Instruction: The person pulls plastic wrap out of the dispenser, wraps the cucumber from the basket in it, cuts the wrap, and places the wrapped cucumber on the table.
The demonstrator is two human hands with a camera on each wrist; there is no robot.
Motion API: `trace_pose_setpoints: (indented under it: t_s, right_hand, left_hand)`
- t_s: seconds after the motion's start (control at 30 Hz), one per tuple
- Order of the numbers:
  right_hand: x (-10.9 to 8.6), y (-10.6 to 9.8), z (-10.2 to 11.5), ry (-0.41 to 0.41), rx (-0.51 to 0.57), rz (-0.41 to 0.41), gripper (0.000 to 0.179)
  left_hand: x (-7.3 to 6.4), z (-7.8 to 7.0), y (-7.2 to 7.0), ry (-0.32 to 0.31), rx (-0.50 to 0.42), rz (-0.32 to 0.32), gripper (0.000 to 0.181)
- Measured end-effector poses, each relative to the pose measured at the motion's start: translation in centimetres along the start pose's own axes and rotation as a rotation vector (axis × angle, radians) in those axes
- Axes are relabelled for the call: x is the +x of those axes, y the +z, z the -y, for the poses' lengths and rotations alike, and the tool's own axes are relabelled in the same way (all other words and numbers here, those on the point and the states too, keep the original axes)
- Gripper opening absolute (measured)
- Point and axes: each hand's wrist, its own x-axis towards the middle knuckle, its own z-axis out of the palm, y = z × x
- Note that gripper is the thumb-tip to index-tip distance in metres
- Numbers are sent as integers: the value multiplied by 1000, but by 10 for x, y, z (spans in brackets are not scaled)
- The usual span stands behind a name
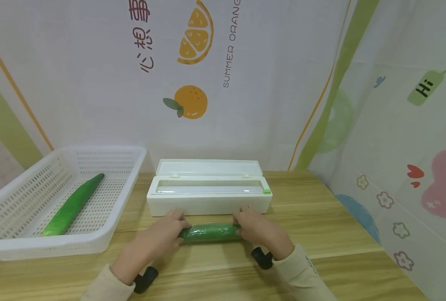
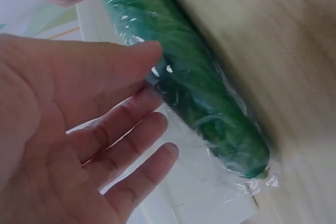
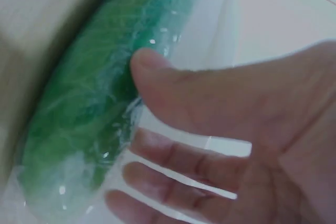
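Observation:
A green cucumber [image 1: 210,233], wrapped in clear plastic film, lies crosswise on the wooden table. My left hand [image 1: 165,231] is at its left end; in the left wrist view the thumb [image 2: 144,59] and forefinger pinch at the cucumber's edge, the other fingers spread over loose film [image 2: 197,145]. At the other end is my right hand [image 1: 259,229]. Its thumb [image 3: 152,72] presses on the wrapped side in the right wrist view, with the fingertips lined up along the film edge. Close behind the cucumber stands a white film dispenser box [image 1: 208,205], its lid [image 1: 208,167] raised.
To the left, a white plastic basket [image 1: 114,223] holds another long green cucumber [image 1: 74,205]. A small green slider [image 1: 267,191] sits at the dispenser's right end. A printed cloth [image 1: 268,104] hangs behind the wooden table [image 1: 339,251], with another along the right side.

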Motion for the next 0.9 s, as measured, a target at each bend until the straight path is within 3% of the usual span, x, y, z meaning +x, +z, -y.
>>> trace_pose_setpoints:
  t_s: [0.23,0.43,0.6,0.77,0.9]
  right_hand:
    - [4,4,-1,-11,-43,-98,22]
    - [8,10,-4,13,-13,-157,24]
    - [10,12,-5,32,6,-169,15]
    - [11,13,-7,36,31,-190,14]
    - [12,14,-8,46,6,-199,18]
  left_hand:
    - [-2,-1,7,-16,38,-30,41]
    - [-3,-1,8,-8,57,-98,25]
    - [0,1,10,32,131,-139,21]
    - [3,2,11,63,218,-159,30]
    - [2,2,10,46,195,-165,41]
